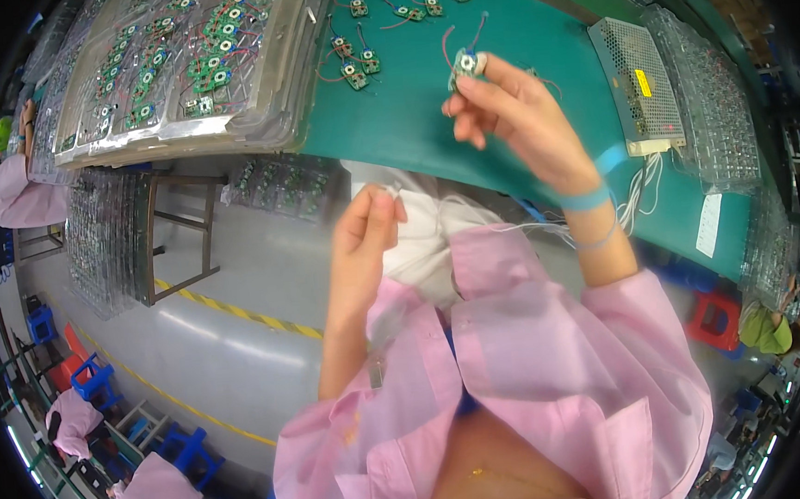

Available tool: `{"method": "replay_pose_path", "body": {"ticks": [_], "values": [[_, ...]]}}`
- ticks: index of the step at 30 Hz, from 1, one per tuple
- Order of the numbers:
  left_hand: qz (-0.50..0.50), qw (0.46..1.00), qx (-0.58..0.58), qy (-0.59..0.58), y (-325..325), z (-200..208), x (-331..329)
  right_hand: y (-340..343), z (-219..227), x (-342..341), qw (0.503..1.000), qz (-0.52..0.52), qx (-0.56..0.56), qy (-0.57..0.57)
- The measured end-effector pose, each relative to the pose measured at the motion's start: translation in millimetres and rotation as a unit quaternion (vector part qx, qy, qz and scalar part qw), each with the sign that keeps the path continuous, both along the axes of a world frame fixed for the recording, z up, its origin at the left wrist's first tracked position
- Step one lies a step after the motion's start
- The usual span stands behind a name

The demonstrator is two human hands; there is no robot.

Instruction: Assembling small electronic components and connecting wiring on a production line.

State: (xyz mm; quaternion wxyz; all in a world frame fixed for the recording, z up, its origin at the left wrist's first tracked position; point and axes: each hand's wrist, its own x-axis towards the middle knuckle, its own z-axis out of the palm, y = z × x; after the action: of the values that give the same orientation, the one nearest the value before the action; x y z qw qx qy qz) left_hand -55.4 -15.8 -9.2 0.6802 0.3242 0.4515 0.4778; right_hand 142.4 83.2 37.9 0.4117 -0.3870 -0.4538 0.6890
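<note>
Smooth matt table [387, 125], perforated metal casing [627, 71], glossy plastic tray [262, 127], plastic-sheathed circuit-board wires [447, 46], matt cloth jacket [644, 362], glossy floor [202, 337]

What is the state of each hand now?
Left hand: closed; whether it holds something cannot be told.
Right hand: closed, holding a small circuit board.

Pink jacket [556, 354], 1 blue wristband [586, 200], thin bracelet [601, 240], gold pendant [476, 472]

The right hand [522, 116] pinches a circuit board [466, 63] above the green table [382, 126]; the left hand [367, 221] holds thumb and fingers together.
</note>
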Motion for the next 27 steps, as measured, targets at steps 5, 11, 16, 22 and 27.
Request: {"method": "replay_pose_path", "body": {"ticks": [5,11,16,22,27], "values": [[-0.02,0.99,0.092,0.102,9,29,23,-48,-2,-9,0.974,0.006,-0.129,0.186],[0.026,0.982,0.154,0.109,5,38,37,-62,-1,-15,0.957,0.016,-0.167,0.237],[0.009,0.962,0.192,0.194,1,40,37,-67,-2,-13,0.95,0.014,-0.184,0.253],[-0.005,0.944,0.215,0.249,-2,38,37,-71,-2,-11,0.946,0.013,-0.185,0.267],[0.014,0.959,0.211,0.189,-2,35,43,-74,-1,-10,0.94,0.02,-0.192,0.281]]}}
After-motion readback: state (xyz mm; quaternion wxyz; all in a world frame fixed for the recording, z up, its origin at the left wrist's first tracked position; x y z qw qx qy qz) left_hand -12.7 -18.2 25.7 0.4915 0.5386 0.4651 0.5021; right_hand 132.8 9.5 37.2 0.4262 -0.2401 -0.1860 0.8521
